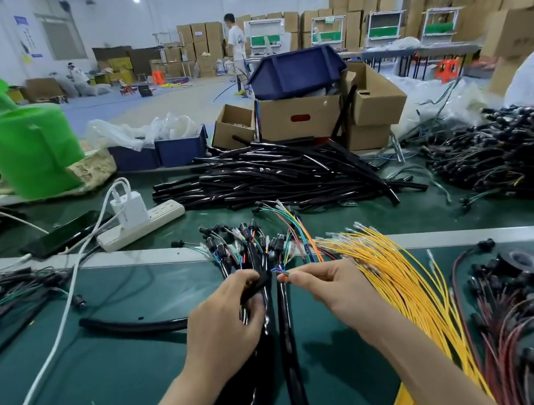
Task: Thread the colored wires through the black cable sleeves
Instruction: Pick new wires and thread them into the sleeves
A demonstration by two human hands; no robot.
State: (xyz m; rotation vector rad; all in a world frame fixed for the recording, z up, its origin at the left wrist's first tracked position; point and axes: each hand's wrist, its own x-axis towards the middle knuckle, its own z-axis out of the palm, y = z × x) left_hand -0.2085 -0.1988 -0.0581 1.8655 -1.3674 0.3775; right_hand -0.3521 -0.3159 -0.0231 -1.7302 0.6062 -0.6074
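Left hand (227,319) grips a sleeve (254,290) by its mouth and right hand (327,288) pinches wire tips (281,273) at it, just left of the yellow wires (406,289); some harnesses (290,355) look sleeved, but the sleeve pile (272,177) beyond suggests plenty remains.

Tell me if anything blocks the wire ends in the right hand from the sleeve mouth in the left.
Nothing visible does. The right hand pinches the colored wire ends just beside the black sleeve end that the left hand grips; nothing lies between them.
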